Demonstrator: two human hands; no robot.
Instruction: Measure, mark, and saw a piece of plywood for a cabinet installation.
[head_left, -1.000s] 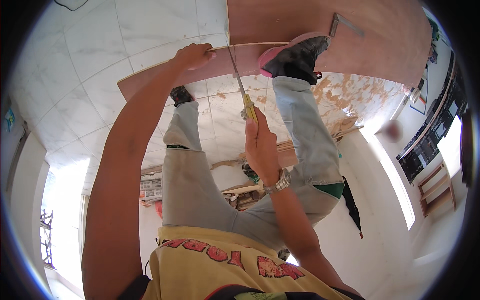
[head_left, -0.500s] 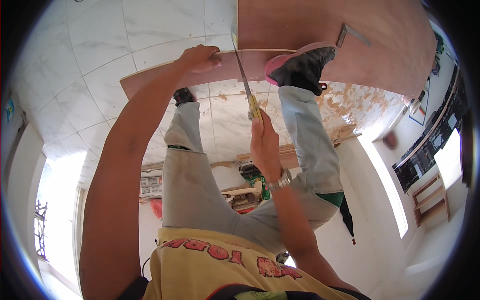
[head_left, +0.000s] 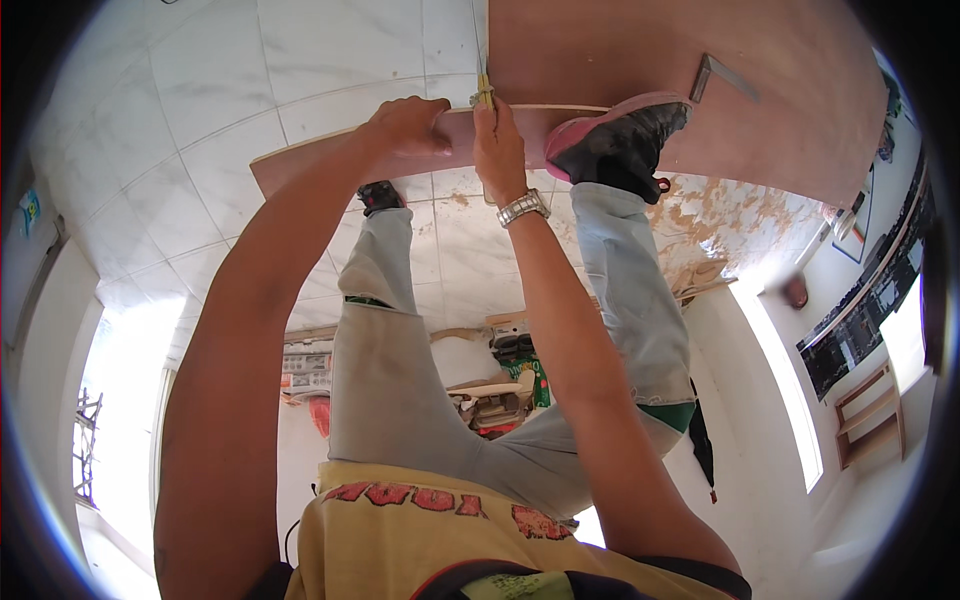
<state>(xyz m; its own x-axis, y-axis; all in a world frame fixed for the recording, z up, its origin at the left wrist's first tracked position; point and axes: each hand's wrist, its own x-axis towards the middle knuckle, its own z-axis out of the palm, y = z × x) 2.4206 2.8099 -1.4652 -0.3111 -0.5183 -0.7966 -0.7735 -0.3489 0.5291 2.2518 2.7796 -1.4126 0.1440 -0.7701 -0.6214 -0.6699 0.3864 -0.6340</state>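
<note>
My right hand (head_left: 499,150) is wrapped round the yellow handle of a handsaw (head_left: 484,90). The thin blade points away from me, along the left edge of a large reddish-brown panel (head_left: 620,50). My left hand (head_left: 415,125) grips the far edge of a narrower strip of reddish-brown board (head_left: 305,168), left of the saw, fingers bent over that edge. My right foot, in a black and pink shoe (head_left: 620,140), rests on the board right of the saw. Whether strip and panel are joined under the shoe is hidden.
On the panel lies an L-shaped metal square (head_left: 703,80). Brown dust (head_left: 740,215) is scattered over white floor tiles (head_left: 330,50) beside my right leg. My left shoe (head_left: 380,197) stands near the strip. Behind my legs lie wood scraps (head_left: 500,400); a small wooden shelf (head_left: 868,420) is at right.
My right hand has pushed the saw away from me, from near my knees to the board's edge. My left hand keeps its grip, and the view has shifted slightly.
</note>
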